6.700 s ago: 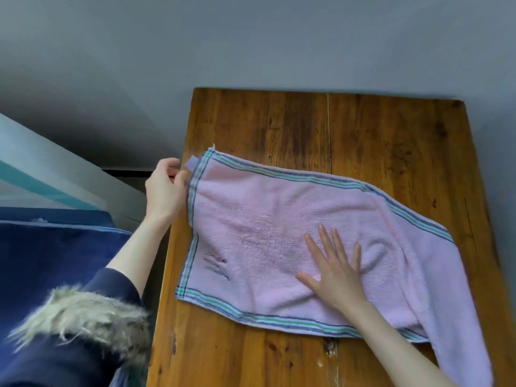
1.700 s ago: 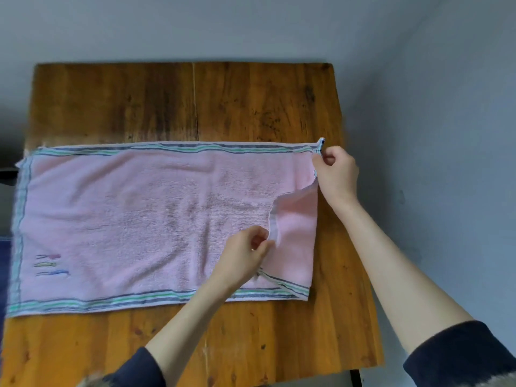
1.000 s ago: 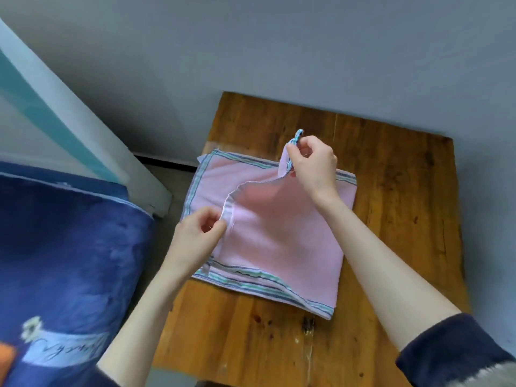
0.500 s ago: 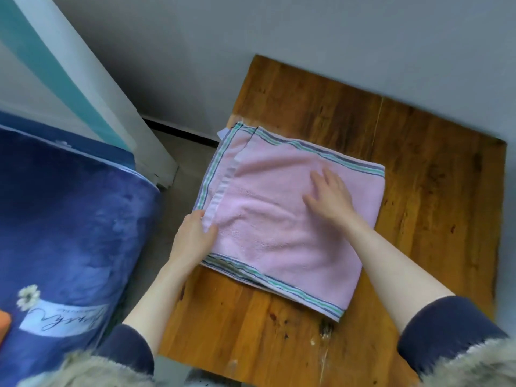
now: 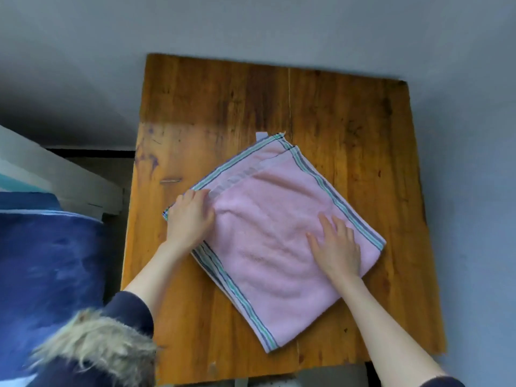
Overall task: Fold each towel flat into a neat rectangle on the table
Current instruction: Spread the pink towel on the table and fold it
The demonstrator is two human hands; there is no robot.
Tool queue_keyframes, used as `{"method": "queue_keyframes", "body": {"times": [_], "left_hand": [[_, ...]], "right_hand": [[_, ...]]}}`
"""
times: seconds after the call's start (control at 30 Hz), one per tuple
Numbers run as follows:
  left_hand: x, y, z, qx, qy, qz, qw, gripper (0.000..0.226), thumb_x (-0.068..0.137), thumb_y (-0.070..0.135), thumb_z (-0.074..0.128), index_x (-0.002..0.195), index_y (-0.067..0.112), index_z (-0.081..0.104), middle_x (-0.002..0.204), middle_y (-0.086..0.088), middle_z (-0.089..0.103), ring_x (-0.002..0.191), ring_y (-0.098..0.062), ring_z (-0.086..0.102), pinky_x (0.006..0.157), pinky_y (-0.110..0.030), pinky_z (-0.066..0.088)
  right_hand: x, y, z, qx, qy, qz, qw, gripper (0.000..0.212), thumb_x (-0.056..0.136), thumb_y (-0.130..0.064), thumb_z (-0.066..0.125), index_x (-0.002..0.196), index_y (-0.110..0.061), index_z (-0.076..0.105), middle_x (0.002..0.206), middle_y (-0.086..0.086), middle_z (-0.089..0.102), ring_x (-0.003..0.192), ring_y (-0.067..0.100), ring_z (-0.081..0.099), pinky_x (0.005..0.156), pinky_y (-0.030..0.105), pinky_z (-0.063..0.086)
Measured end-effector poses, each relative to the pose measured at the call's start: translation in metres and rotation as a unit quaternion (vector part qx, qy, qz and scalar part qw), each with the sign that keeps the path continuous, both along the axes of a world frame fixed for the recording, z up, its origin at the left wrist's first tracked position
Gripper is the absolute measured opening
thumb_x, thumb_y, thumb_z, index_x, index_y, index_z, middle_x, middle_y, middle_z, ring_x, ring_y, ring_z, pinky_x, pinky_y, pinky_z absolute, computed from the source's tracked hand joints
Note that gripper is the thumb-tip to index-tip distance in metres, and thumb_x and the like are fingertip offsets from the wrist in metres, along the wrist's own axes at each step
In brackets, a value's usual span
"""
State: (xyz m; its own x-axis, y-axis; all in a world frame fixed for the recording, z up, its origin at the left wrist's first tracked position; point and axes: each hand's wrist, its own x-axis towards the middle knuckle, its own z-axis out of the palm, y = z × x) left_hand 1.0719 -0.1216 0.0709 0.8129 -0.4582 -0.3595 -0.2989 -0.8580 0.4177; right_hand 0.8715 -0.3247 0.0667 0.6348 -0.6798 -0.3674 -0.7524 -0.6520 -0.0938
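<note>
A pink towel [image 5: 268, 236] with green and grey striped borders lies folded in half on the wooden table [image 5: 349, 121], turned at an angle like a diamond. My left hand [image 5: 190, 219] lies on the towel's left corner, fingers over the doubled edges. My right hand [image 5: 337, 247] presses flat on the towel's right part, fingers spread. A small white label sticks out at the towel's far corner.
A grey wall runs behind and to the right of the table. On the left are a blue blanket [image 5: 47, 261] and a white and teal frame [image 5: 55, 174]. My fur-trimmed dark sleeve [image 5: 95, 347] is at the lower left.
The towel's right end was lifted and folded over to the left. Since half a second ago the folded towel has turned and sits farther in from the table's left edge.
</note>
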Motion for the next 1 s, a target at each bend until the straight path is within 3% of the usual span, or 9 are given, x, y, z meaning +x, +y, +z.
{"method": "queue_keyframes", "body": {"times": [0.17, 0.3, 0.37, 0.47, 0.53, 0.63, 0.7, 0.9, 1.0], "left_hand": [[-0.008, -0.051, -0.006, -0.017, 0.013, -0.133, 0.991, 0.045, 0.084, 0.013, 0.053, 0.129, 0.014, 0.050, 0.120, -0.015, 0.051, 0.112, -0.034, 0.042, 0.093, -0.041, 0.035], [-0.018, -0.073, -0.006, -0.019, 0.024, -0.197, 0.980, 0.045, 0.085, 0.011, 0.050, 0.129, 0.017, 0.051, 0.121, -0.011, 0.052, 0.114, -0.032, 0.041, 0.090, -0.039, 0.032], [-0.021, -0.075, -0.005, -0.001, -0.015, -0.177, 0.984, 0.040, 0.086, 0.014, 0.049, 0.125, 0.019, 0.054, 0.118, -0.007, 0.054, 0.113, -0.030, 0.042, 0.087, -0.038, 0.027], [-0.020, -0.070, -0.002, 0.024, -0.068, -0.104, 0.992, 0.026, 0.088, 0.015, 0.048, 0.110, 0.018, 0.061, 0.107, -0.007, 0.058, 0.104, -0.030, 0.044, 0.078, -0.035, 0.019], [-0.014, -0.063, 0.001, 0.050, -0.080, -0.071, 0.993, 0.021, 0.090, 0.018, 0.048, 0.103, 0.017, 0.064, 0.102, -0.009, 0.059, 0.102, -0.031, 0.044, 0.079, -0.036, 0.020], [-0.006, -0.054, 0.005, 0.081, -0.069, -0.057, 0.993, 0.017, 0.090, 0.026, 0.053, 0.095, 0.016, 0.066, 0.097, -0.011, 0.059, 0.101, -0.033, 0.046, 0.080, -0.039, 0.023], [-0.003, -0.050, 0.007, 0.078, -0.032, -0.041, 0.996, 0.016, 0.088, 0.030, 0.057, 0.089, 0.016, 0.066, 0.091, -0.010, 0.056, 0.093, -0.030, 0.047, 0.078, -0.039, 0.026], [-0.012, -0.039, 0.015, -0.087, 0.089, 0.035, 0.992, 0.017, 0.086, 0.027, 0.064, 0.078, 0.013, 0.060, 0.066, -0.002, 0.054, 0.064, -0.019, 0.047, 0.057, -0.029, 0.033], [-0.015, -0.035, 0.027, -0.230, 0.229, 0.138, 0.936, 0.011, 0.087, 0.024, 0.064, 0.079, 0.017, 0.063, 0.071, 0.000, 0.061, 0.070, -0.014, 0.053, 0.067, -0.029, 0.043]], "right_hand": [[-0.056, -0.004, 0.008, -0.031, -0.013, -0.085, 0.996, 0.034, 0.092, -0.039, 0.050, 0.114, -0.016, 0.063, 0.111, 0.012, 0.061, 0.098, 0.034, 0.059, 0.073, 0.037, 0.044], [-0.080, -0.017, 0.011, 0.007, 0.054, -0.139, 0.989, 0.038, 0.096, -0.041, 0.041, 0.090, -0.011, 0.064, 0.097, 0.012, 0.065, 0.087, 0.034, 0.062, 0.064, 0.032, 0.039], [-0.078, -0.030, 0.013, 0.020, 0.024, -0.170, 0.985, 0.036, 0.097, -0.035, 0.040, 0.087, -0.009, 0.063, 0.092, 0.014, 0.066, 0.083, 0.035, 0.060, 0.064, 0.032, 0.042], [-0.057, -0.058, 0.015, 0.031, -0.067, -0.166, 0.983, 0.023, 0.097, -0.027, 0.043, 0.095, -0.009, 0.058, 0.098, 0.010, 0.061, 0.082, 0.028, 0.057, 0.065, 0.036, 0.046], [-0.035, -0.078, 0.015, 0.031, -0.104, -0.132, 0.985, 0.023, 0.096, -0.023, 0.044, 0.111, -0.011, 0.056, 0.109, 0.011, 0.055, 0.096, 0.028, 0.053, 0.076, 0.040, 0.048], [-0.001, -0.104, 0.012, 0.023, -0.117, -0.035, 0.992, 0.033, 0.096, -0.020, 0.044, 0.128, -0.015, 0.051, 0.116, 0.010, 0.049, 0.107, 0.027, 0.044, 0.086, 0.042, 0.043], [0.017, -0.112, 0.009, 0.014, -0.093, 0.039, 0.995, 0.032, 0.094, -0.023, 0.047, 0.126, -0.018, 0.054, 0.116, 0.007, 0.047, 0.108, 0.025, 0.040, 0.087, 0.038, 0.036], [0.029, -0.118, 0.002, 0.002, -0.028, 0.106, 0.994, 0.020, 0.089, -0.028, 0.054, 0.107, -0.021, 0.060, 0.118, 0.004, 0.044, 0.111, 0.024, 0.035, 0.082, 0.035, 0.024], [0.018, -0.127, 0.009, 0.029, -0.015, 0.074, 0.997, 0.012, 0.090, -0.027, 0.054, 0.098, -0.020, 0.059, 0.113, 0.004, 0.048, 0.108, 0.024, 0.039, 0.081, 0.035, 0.026]]}}
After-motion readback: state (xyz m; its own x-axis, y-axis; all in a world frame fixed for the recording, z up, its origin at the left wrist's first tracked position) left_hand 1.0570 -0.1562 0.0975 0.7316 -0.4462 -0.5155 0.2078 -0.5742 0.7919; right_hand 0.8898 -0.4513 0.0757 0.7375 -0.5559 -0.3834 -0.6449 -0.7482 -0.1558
